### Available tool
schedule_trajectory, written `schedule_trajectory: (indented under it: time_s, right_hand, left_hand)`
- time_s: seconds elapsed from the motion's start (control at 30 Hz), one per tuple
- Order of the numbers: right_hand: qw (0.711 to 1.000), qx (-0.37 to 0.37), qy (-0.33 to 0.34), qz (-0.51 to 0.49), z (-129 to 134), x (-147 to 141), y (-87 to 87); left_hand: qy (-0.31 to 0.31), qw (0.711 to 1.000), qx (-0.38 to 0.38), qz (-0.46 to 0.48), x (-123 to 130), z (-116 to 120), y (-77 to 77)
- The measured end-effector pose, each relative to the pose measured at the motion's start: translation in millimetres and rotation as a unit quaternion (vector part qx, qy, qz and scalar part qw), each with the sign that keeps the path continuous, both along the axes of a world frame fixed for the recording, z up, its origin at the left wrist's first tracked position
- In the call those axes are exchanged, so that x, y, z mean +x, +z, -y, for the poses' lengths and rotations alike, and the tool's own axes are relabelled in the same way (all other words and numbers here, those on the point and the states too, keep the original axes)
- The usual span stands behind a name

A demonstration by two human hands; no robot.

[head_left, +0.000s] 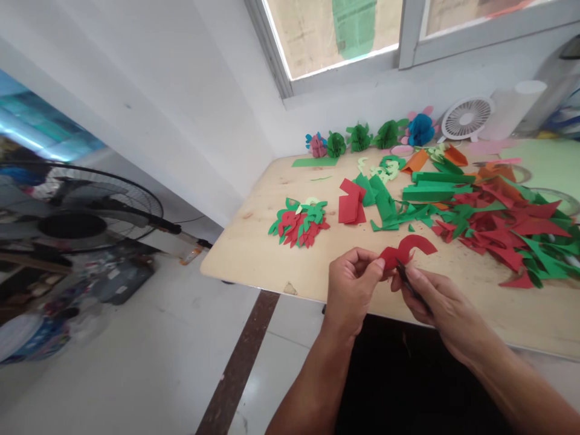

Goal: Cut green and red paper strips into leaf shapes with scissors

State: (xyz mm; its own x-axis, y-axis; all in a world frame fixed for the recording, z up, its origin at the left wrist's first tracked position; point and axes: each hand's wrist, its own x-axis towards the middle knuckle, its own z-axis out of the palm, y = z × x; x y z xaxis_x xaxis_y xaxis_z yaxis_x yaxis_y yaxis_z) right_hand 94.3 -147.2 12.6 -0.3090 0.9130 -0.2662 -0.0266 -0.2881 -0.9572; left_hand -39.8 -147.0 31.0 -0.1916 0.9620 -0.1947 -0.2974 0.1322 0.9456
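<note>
My left hand [356, 281] pinches a piece of red paper [415, 243] over the front edge of the wooden table [254, 241]. The paper has a curved strip reaching out to the right. In my right hand [430, 293] is a dark cutting tool [402, 270], probably scissors, its tip against the red paper. My fingers hide most of its handle. Beyond my hands lie folded red sheets [351, 204], and to their left a pile of red and green cutouts [296, 226].
Red scraps [507, 217] and green paper strips [435, 188] cover the table's right side. Paper flowers [360, 138] and a small white fan [467, 118] stand along the wall. A large black fan [77, 223] is at the left.
</note>
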Motion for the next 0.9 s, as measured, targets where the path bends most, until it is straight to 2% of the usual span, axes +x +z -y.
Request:
schedule_trajectory:
  time_s: [0.9]
  right_hand:
    - [1.000, 0.005, 0.016, 0.013, -0.4, 0.5, 1.9]
  left_hand:
    - [-0.010, 1.000, -0.002, 0.019, -1.5, -0.6, 2.3]
